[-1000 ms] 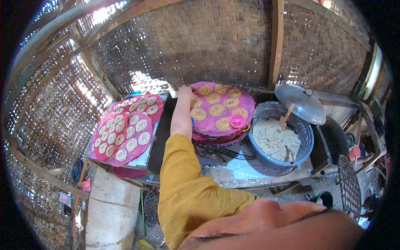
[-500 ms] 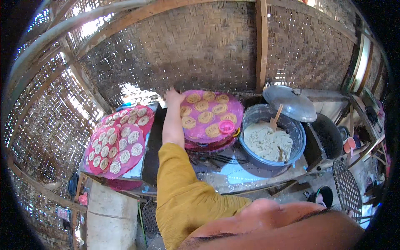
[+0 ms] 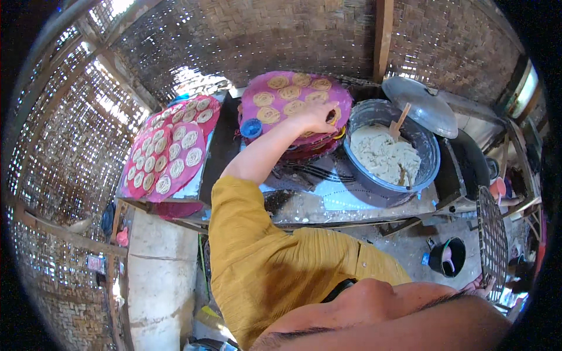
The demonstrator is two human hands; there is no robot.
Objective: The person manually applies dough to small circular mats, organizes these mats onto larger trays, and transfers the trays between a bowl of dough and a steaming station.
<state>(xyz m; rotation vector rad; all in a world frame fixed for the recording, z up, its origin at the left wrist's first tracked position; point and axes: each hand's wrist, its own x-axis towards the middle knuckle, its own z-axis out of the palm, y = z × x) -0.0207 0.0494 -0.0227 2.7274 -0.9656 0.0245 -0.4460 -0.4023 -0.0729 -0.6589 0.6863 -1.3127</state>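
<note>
Right now the left hand [image 3: 316,117] reaches out over the round pink tray [image 3: 345,99], arm stretched from a mustard-yellow sleeve [image 3: 257,257]. Hand lies palm-down on the near right part of the tray, fingers [image 3: 332,112] curled loosely, touching or just above a dough disc [image 3: 333,114]; whether it grips the disc, cannot tell. Tray carries several flat round spiral-marked discs, pale tan, spread over its top, and sits on a stack of similar trays on the dark worktop [image 3: 351,199]. Small blue cap [image 3: 252,127] sits at the tray's left edge. Just right of the tray stands a big grey-blue basin [image 3: 430,161] of pale batter, a wooden stick [image 3: 400,120] stuck in it, tilted. Round metal lid [image 3: 421,105] leans behind the basin, touching its rim. Left of the worktop, second pink tray [image 3: 208,126] full of smaller whitish discs, tilted. Woven bamboo wall [image 3: 263,41] behind all. Black wire rack [image 3: 492,245] at far right. Right hand not seen.
</note>
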